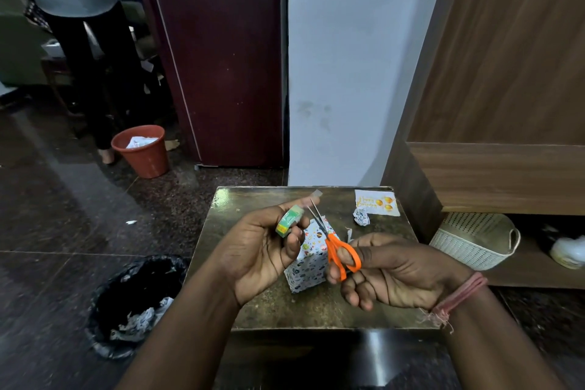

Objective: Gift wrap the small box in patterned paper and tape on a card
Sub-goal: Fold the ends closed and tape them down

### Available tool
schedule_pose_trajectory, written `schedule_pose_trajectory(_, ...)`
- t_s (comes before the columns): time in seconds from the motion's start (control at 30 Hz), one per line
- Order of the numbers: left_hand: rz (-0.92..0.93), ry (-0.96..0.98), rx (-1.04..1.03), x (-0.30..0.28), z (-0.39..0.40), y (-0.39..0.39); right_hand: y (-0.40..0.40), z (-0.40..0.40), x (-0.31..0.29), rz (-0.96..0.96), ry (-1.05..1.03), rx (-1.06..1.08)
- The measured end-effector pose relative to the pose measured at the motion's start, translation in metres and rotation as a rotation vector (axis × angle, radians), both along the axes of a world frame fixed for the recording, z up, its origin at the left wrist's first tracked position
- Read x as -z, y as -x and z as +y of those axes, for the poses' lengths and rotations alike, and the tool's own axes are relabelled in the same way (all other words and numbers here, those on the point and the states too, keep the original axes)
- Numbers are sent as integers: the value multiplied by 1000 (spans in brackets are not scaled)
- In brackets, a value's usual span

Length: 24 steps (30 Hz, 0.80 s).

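Observation:
The small box [308, 266], wrapped in white patterned paper, stands on the small table [316, 307], partly behind my hands. My left hand [256, 250] grips a green roll of tape [288, 220], with a clear strip [311, 196] pulled out along my forefinger. My right hand [389, 272] holds orange-handled scissors [337, 248], their blades slightly apart around the strip close to the roll. A white card [376, 203] with yellow balloons lies at the table's far right corner.
A crumpled paper scrap [361, 217] lies near the card. A black-lined bin [136, 304] stands on the floor at the left, a red bucket [142, 149] farther back beside a standing person. A white basket [474, 241] sits at the right under a wooden shelf.

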State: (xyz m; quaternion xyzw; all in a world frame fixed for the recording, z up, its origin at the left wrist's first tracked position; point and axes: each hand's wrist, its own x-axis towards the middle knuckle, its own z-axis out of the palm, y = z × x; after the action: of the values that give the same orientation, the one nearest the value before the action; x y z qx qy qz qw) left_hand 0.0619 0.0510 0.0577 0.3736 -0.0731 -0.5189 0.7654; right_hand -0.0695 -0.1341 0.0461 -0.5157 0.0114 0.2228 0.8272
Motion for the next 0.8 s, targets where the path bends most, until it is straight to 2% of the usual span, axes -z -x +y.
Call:
schedule_pose_trajectory(0.7,-16,-32,24,2,0,0,-2,-1,1,2,45,104)
schedule_pose_trajectory(0.8,-59,-40,-11,2,2,-1,-1,-4,-3,-37,51,238)
